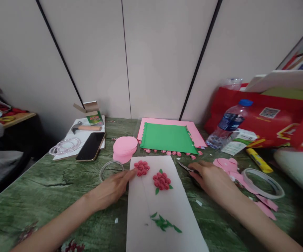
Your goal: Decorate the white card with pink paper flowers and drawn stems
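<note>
A white sheet (164, 210) lies lengthwise before me. My left hand (113, 185) is at its left edge, fingers drawn together on the sheet, with the fingertips against a cluster of small red rolled flowers (142, 168). A second red flower cluster (162, 181) beside it has green leaves around it. Loose green paper leaves (164, 223) are lying lower on the sheet. Right of the sheet, my right hand (211, 175) is closed around what looks like scissors (185, 166), points toward the sheet; the handles are mostly hidden by my fingers.
Pink paper circles (125, 147) and a tape roll (109, 170) are left of the sheet. Behind lies green paper (165, 137) with pink pieces. A phone (90, 146) and hammer (88, 127) lie left; a bottle (228, 122), glue stick (259, 160) and larger tape roll (279, 192) are right.
</note>
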